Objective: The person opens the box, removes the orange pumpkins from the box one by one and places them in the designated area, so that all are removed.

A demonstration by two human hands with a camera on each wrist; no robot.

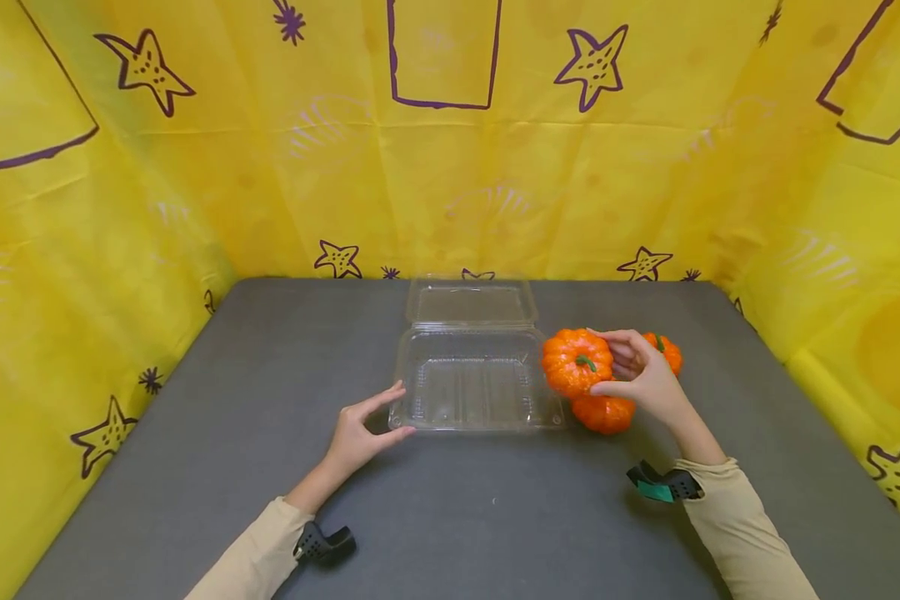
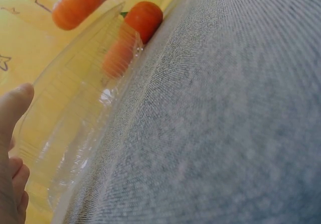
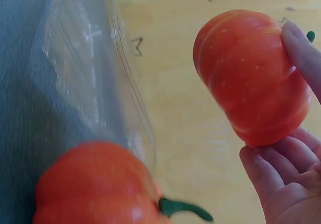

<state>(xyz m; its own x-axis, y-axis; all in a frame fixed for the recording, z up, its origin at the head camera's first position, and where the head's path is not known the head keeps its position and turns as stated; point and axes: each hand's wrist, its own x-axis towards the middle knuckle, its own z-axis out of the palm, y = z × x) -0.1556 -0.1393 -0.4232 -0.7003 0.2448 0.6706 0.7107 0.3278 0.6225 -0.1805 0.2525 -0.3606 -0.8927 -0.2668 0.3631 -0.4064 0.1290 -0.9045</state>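
Note:
A small orange pumpkin (image 1: 576,363) with a green stem is held up by my right hand (image 1: 648,379), between thumb and fingertips. In the right wrist view the thumb lies on the stem side of the held pumpkin (image 3: 251,78), with the fingers beneath it. Two more pumpkins, a front one (image 1: 604,414) and a back one (image 1: 666,353), sit on the table below and beside that hand. A clear plastic clamshell container (image 1: 465,421) lies with its lid (image 1: 471,302) folded back. My left hand (image 1: 358,432), fingers spread, touches the container's left front corner.
The grey table (image 1: 487,517) meets a yellow patterned curtain (image 1: 450,192) at the back and sides. Dark wrist mounts, a left one (image 1: 326,543) and a right one (image 1: 663,483), jut from the sleeves. The container stands directly left of the pumpkins.

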